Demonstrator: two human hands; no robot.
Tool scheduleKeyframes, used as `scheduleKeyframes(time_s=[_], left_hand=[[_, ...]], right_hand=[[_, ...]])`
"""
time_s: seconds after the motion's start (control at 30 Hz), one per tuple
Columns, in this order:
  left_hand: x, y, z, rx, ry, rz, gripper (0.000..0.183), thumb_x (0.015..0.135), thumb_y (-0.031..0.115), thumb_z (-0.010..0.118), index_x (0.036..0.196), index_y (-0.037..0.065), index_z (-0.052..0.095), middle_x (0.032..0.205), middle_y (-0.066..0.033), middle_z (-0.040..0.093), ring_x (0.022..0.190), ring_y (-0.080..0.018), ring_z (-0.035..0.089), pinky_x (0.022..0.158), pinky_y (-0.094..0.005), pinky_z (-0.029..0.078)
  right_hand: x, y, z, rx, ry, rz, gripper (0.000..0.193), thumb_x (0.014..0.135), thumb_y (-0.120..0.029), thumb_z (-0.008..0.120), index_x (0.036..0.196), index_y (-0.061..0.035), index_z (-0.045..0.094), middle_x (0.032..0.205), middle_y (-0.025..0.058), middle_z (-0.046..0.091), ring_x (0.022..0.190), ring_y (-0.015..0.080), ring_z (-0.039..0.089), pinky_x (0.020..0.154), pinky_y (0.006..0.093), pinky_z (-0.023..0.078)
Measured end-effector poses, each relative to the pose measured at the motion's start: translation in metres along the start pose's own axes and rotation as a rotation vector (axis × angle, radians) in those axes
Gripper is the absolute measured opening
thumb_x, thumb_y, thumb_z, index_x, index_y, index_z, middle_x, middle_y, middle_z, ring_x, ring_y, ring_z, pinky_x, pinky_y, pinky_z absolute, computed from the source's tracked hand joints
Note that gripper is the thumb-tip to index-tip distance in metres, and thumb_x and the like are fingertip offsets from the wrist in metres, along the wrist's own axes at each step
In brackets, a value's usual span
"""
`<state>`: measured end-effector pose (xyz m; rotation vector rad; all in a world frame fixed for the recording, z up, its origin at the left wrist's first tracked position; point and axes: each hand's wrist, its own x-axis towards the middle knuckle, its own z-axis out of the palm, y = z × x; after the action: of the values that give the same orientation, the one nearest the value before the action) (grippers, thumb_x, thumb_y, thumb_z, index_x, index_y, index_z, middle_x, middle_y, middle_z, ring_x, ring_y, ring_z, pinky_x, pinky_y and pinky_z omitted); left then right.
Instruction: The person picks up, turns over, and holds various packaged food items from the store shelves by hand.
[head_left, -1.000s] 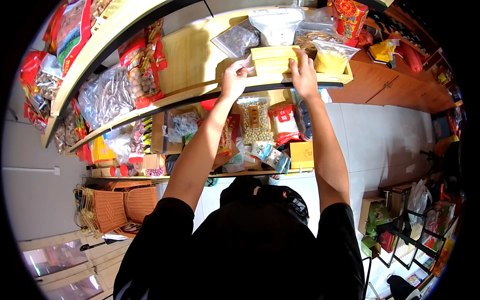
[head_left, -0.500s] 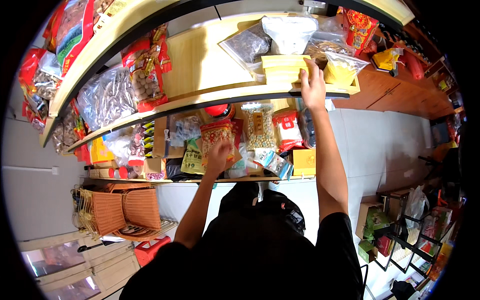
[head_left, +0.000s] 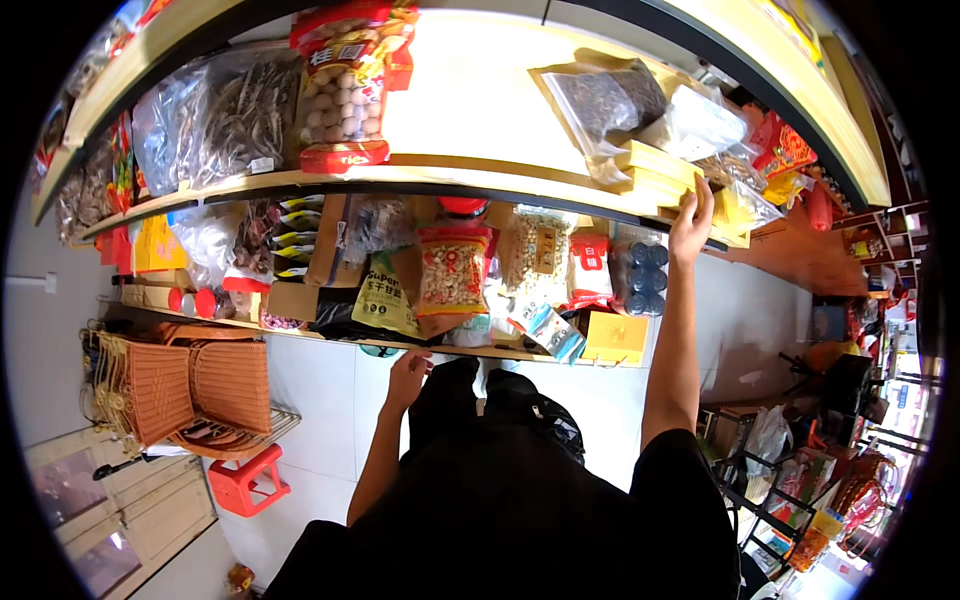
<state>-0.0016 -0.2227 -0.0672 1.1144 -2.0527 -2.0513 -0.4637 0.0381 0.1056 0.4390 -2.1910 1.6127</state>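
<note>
My right hand (head_left: 690,222) reaches up to the upper shelf, its fingers bent round the right end of a pale yellow block-like box (head_left: 655,178). Behind the box lie a clear bag of dark dried food (head_left: 610,100) and a white bag (head_left: 700,122). A bag with yellow contents (head_left: 738,208) is just right of my fingers. My left hand (head_left: 405,380) hangs below the lower shelf's front edge, fingers loosely apart and nothing seen in them. Nearest to it are a green pouch (head_left: 388,300) and a red-edged bag of nuts (head_left: 455,270).
On the upper shelf (head_left: 470,172) stand a red bag of round dried fruit (head_left: 345,100) and a clear bag of dried strips (head_left: 245,125). Lower down are a red-and-white bag (head_left: 590,270) and a yellow box (head_left: 615,338). Wicker chairs (head_left: 230,385) and a red stool (head_left: 245,480) are at left.
My left hand has drawn down and back from the bag of nuts to below the shelf edge. My right hand stays at the yellow box, which now sits at an angle. The view has shifted.
</note>
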Motion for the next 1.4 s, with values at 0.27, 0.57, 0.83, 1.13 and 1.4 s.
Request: scheduleKeyframes(time_s=[0.27,0.57,0.83,1.13,1.4], left_hand=[[0.068,-0.003,-0.07,-0.122,0.021,0.061,0.017,0.093,0.007,0.048,0.101,-0.001,0.06,0.086,-0.008,0.063,0.076,-0.0134,0.061,0.07,-0.0254,0.051],[0.071,0.042,-0.069,0.07,-0.207,0.014,0.018,0.094,0.011,0.051,0.106,-0.001,0.058,0.089,-0.0076,0.063,0.08,-0.0142,0.06,0.075,-0.0275,0.049],[0.093,0.144,-0.015,0.23,-0.552,0.353,0.026,0.096,0.02,0.054,0.11,-0.001,0.056,0.1,-0.0078,0.062,0.095,-0.0148,0.059,0.084,-0.0267,0.047],[0.13,0.368,0.129,0.204,-0.647,0.747,0.046,0.093,0.017,0.056,0.133,0.004,0.038,0.129,-0.0164,0.049,0.117,-0.0234,0.051,0.097,-0.0395,0.048],[0.198,0.415,0.223,0.452,-0.433,0.828,0.081,0.079,0.024,0.072,0.141,-0.002,0.027,0.14,-0.0255,0.04,0.131,-0.0306,0.041,0.108,-0.0368,0.035]], right_hand=[[0.005,0.006,-0.002,-0.016,-0.049,-0.071,0.035,0.099,-0.012,0.039,0.131,-0.0002,0.043,0.133,0.0148,0.048,0.122,0.0236,0.046,0.103,0.0323,0.035],[0.017,-0.021,-0.017,-0.444,-0.136,-0.04,0.033,0.089,-0.013,0.053,0.12,-0.0021,0.051,0.114,0.019,0.056,0.108,0.0286,0.054,0.095,0.0342,0.041],[0.067,-0.079,-0.021,-0.425,-0.054,-0.135,0.041,0.078,-0.013,0.068,0.114,-0.0004,0.053,0.101,0.0168,0.062,0.091,0.0282,0.062,0.081,0.0354,0.049],[0.087,-0.03,-0.02,-0.374,-0.241,0.116,0.054,0.082,-0.028,0.067,0.12,0.0059,0.05,0.095,0.0159,0.067,0.084,0.0231,0.063,0.077,0.0331,0.049],[0.085,-0.014,-0.007,-0.558,-0.232,0.018,0.05,0.078,-0.03,0.069,0.112,0.0043,0.058,0.098,0.0215,0.066,0.095,0.0372,0.062,0.086,0.0433,0.047]])
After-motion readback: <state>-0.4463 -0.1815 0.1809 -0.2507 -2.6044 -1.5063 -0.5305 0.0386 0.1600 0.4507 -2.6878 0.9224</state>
